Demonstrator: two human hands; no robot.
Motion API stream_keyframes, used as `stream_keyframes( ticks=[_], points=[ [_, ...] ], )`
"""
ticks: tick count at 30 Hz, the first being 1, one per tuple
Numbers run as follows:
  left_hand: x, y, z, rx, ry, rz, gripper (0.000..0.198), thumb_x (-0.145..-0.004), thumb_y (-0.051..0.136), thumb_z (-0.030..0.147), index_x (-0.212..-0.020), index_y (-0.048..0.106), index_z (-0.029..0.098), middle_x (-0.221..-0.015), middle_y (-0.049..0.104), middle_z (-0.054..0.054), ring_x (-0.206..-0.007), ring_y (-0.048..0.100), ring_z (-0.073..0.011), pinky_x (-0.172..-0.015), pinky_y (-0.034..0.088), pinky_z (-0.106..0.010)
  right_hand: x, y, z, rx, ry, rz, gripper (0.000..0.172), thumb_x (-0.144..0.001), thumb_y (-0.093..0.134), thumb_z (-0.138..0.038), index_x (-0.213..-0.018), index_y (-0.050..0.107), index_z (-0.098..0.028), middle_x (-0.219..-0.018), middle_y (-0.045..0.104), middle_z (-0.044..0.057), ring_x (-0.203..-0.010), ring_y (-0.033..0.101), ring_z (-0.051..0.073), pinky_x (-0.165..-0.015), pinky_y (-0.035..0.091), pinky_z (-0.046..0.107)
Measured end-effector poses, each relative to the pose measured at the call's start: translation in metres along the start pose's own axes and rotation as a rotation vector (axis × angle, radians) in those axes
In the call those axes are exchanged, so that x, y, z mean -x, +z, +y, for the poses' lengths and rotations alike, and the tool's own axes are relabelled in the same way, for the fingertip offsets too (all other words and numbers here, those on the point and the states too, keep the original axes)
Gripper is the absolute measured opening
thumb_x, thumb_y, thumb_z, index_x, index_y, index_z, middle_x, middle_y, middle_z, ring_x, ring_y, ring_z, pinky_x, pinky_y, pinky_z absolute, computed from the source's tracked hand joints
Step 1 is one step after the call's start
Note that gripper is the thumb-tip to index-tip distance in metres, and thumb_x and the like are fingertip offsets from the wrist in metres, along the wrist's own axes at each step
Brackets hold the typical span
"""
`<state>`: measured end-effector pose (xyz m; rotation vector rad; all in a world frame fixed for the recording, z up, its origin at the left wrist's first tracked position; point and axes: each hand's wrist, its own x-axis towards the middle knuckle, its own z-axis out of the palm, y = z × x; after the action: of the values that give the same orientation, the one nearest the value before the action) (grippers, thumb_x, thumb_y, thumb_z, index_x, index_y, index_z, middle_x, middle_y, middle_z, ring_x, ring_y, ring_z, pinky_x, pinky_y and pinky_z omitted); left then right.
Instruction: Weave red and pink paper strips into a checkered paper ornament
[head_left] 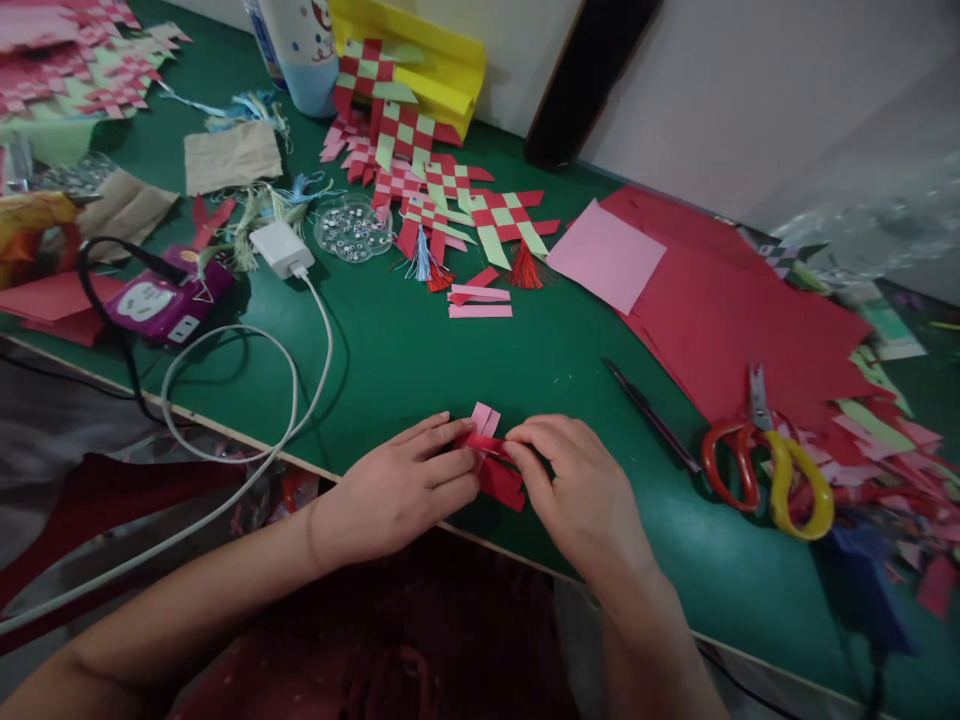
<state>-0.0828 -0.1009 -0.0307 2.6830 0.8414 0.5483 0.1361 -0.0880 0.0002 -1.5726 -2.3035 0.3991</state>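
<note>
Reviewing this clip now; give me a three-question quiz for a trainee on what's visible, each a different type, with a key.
1. Multiple choice. What are the left hand and right hand both touching?
A) the white cable
B) the red and pink paper
C) the dark pen

2. True or false: the pink square partly overlaps the large red sheet.

3. Fill in the blank: the scissors have one red handle and one ____ handle.

Key: 1. B; 2. True; 3. yellow.
</note>
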Motion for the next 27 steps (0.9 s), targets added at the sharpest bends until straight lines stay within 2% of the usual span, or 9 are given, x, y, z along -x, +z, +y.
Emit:
stream_keyframes(
  ticks=[3, 6, 9, 15, 20, 23, 27],
  points=[
    [-0.001, -0.001, 0.0, -0.006, -0.002, -0.013, 0.017, -0.099, 0.047, 0.016, -0.107, 0.062, 0.018, -0.118, 0.066, -0.004, -0.137, 0.045, -0.0266, -0.12, 0.034, -0.048, -0.005, -0.002, -0.005, -0.105, 0.018, 0.022, 0.022, -0.097, 0.049, -0.03, -0.087, 0.067, -0.022, -0.095, 0.069, 0.007, -0.092, 0.063, 0.021, -0.084, 0.048, 0.035],
    [-0.001, -0.001, 0.0, -0.018, 0.001, -0.021, 0.018, -0.1, 0.046, 0.017, -0.108, 0.062, 0.017, -0.124, 0.064, -0.004, -0.137, 0.045, -0.0281, -0.119, 0.035, -0.048, -0.011, -0.003, -0.011, -0.246, 0.121, -0.026, 0.015, -0.094, 0.053, -0.028, -0.096, 0.066, -0.022, -0.085, 0.071, 0.002, -0.078, 0.066, 0.016, -0.073, 0.05, 0.029],
    [0.0, -0.001, -0.001, -0.023, 0.007, -0.014, 0.019, -0.1, 0.045, 0.018, -0.109, 0.062, 0.017, -0.124, 0.065, -0.005, -0.136, 0.047, -0.0274, -0.119, 0.035, -0.048, -0.017, -0.005, -0.017, -0.357, 0.216, -0.02, 0.016, -0.092, 0.057, -0.03, -0.103, 0.066, -0.024, -0.082, 0.072, 0.0, -0.068, 0.066, 0.014, -0.064, 0.05, 0.025],
    [0.001, 0.002, -0.002, -0.032, 0.014, 0.009, 0.017, -0.1, 0.048, 0.02, -0.109, 0.063, 0.018, -0.124, 0.065, -0.006, -0.134, 0.049, -0.0272, -0.117, 0.037, -0.049, -0.025, -0.009, -0.024, -0.367, 0.19, -0.053, 0.018, -0.091, 0.061, -0.034, -0.105, 0.068, -0.025, -0.086, 0.075, 0.0, -0.075, 0.069, 0.014, -0.069, 0.052, 0.025],
    [0.0, 0.001, -0.001, -0.012, 0.004, 0.013, 0.019, -0.1, 0.047, 0.02, -0.112, 0.063, 0.017, -0.124, 0.066, -0.005, -0.135, 0.048, -0.0282, -0.117, 0.037, -0.049, -0.018, -0.014, -0.023, -0.349, 0.031, -0.075, 0.019, -0.093, 0.061, -0.034, -0.108, 0.068, -0.025, -0.096, 0.075, 0.0, -0.08, 0.068, 0.012, -0.071, 0.053, 0.024],
    [0.0, 0.002, -0.001, -0.009, 0.005, 0.02, 0.021, -0.101, 0.046, 0.02, -0.112, 0.063, 0.017, -0.125, 0.065, -0.005, -0.134, 0.048, -0.0286, -0.118, 0.036, -0.049, -0.008, -0.014, -0.021, -0.212, -0.135, 0.006, 0.013, -0.094, 0.061, -0.024, -0.103, 0.069, -0.022, -0.092, 0.075, 0.001, -0.078, 0.065, 0.013, -0.075, 0.052, 0.026],
    [0.0, 0.003, -0.001, -0.01, 0.007, 0.032, 0.02, -0.1, 0.048, 0.019, -0.11, 0.065, 0.017, -0.124, 0.065, -0.005, -0.135, 0.048, -0.0274, -0.118, 0.037, -0.049, 0.004, -0.011, -0.021, 0.007, -0.326, 0.123, 0.015, -0.092, 0.059, -0.011, -0.1, 0.071, -0.016, -0.092, 0.075, 0.004, -0.078, 0.061, 0.017, -0.076, 0.051, 0.03]
  ],
)
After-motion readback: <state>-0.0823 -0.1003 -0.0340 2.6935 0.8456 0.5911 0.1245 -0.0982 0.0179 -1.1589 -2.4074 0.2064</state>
